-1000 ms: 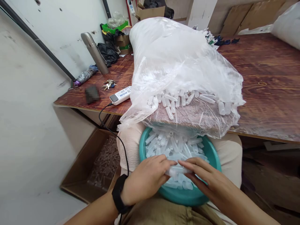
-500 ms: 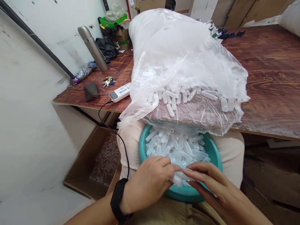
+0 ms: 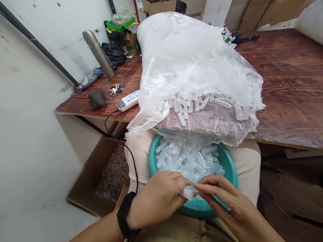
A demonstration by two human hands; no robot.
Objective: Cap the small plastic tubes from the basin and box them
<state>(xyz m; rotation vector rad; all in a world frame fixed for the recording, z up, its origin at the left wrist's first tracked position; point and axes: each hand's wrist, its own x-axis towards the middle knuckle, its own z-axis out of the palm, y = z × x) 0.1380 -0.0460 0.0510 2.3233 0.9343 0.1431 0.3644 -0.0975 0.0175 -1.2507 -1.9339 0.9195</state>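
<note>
Over the near side of a teal basin, my left hand pinches a small translucent white plastic tube, its blunt end towards me. My right hand meets it from the other side, thumb and fingertips closed on the tube's right part. Fingers cover much of the tube. Many similar plastic tubes fill the basin, which rests between my legs. On the table ahead, a large clear plastic bag lies with its mouth towards me and several tubes spilling inside its opening.
A white power bank with a black cable lies left of the bag, near keys and a metal flask. Below left stands a cardboard box holding small pieces. The table edge runs just beyond the basin.
The tube has turned slightly between my fingers, and my right fingertips have shifted a little left towards my left hand. The whole view has moved slightly.
</note>
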